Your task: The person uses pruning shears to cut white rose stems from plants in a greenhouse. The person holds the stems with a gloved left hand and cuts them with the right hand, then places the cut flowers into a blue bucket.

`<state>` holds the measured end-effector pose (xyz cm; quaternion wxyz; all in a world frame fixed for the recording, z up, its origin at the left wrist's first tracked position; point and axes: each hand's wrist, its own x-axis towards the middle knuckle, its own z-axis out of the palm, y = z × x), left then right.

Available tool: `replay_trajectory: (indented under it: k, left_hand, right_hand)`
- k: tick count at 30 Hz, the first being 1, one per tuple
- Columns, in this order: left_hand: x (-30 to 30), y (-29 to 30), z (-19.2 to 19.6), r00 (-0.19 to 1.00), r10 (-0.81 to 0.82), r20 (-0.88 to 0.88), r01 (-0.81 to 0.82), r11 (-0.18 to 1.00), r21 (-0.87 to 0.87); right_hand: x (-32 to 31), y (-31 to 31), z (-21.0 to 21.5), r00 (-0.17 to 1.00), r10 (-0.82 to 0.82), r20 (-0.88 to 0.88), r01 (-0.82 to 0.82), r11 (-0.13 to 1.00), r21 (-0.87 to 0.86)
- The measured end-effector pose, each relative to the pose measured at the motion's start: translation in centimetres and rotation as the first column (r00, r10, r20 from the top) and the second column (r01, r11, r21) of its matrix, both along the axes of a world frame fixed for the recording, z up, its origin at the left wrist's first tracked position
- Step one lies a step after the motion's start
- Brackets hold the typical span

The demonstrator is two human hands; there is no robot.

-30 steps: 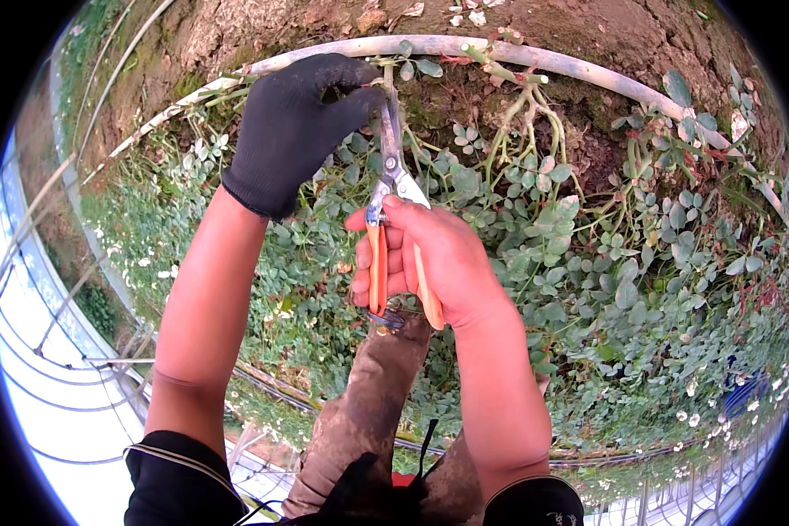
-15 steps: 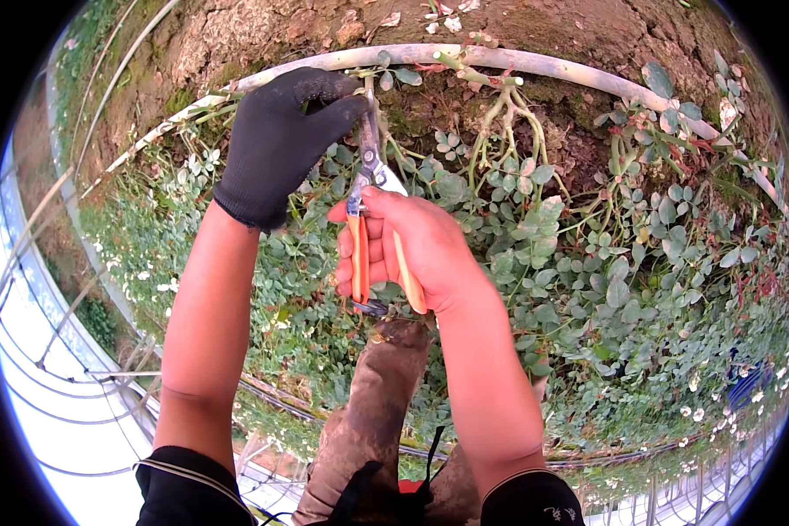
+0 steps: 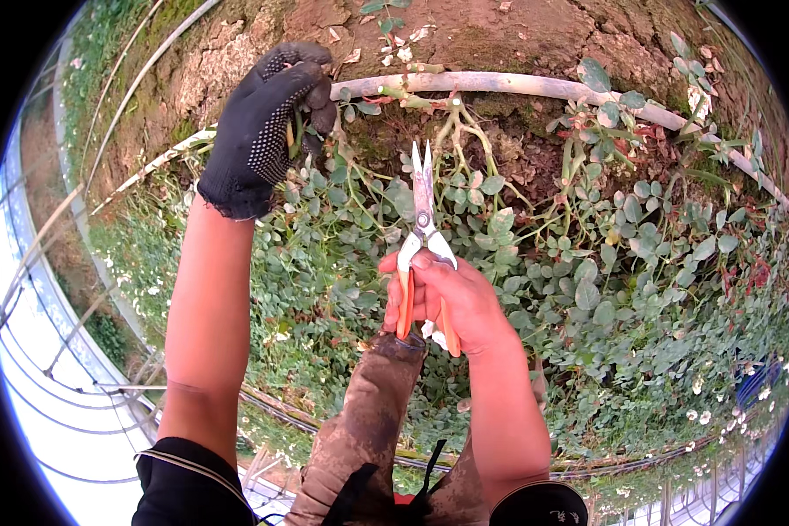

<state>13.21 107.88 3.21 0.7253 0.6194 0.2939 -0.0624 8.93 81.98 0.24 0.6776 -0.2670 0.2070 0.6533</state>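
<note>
My left hand (image 3: 259, 131), in a black glove with pale grip dots, is curled closed near the pale pipe at the upper left. Bits of green stem (image 3: 297, 131) show between its thumb and palm; their full length is hidden. My bare right hand (image 3: 454, 294) grips pruning shears (image 3: 423, 210) by their orange handles. The shears point up toward the soil, their narrow blade tips slightly apart and nothing between them. Just beyond the tips, a rose-like bush (image 3: 465, 118) has cut, pale-ended branches rising beside the pipe.
A pale curved pipe (image 3: 517, 83) runs across in front of bare brown soil (image 3: 473, 39). Dense leafy plants (image 3: 579, 289) spread below and to the right. My knee in brown trousers (image 3: 381, 377) is under the shears. Metal framing (image 3: 44, 254) stands at the left.
The shears have come away from the stem by my left hand, moving down and right, and their blades have parted. My left hand has turned and curled up, moving slightly left.
</note>
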Motion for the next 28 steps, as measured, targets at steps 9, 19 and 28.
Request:
replay_trajectory:
  k: [9,19,28]
  left_hand:
    - [4.8,-2.5,-0.3,0.866,-0.46,-0.194,0.449,0.549,0.705]
    - [6.3,-4.1,0.7,0.753,-0.525,-0.397,0.516,0.097,0.851]
    - [5.6,-4.0,0.2,0.784,-0.522,-0.338,0.473,0.148,0.869]
  right_hand:
    - [2.6,-2.7,0.9,0.999,-0.029,0.015,0.029,0.999,0.017]
    - [4.9,0.5,1.8,0.999,-0.017,-0.034,0.017,1.0,-0.02]
    - [6.8,3.4,0.9,0.997,-0.039,-0.062,0.033,0.995,-0.093]
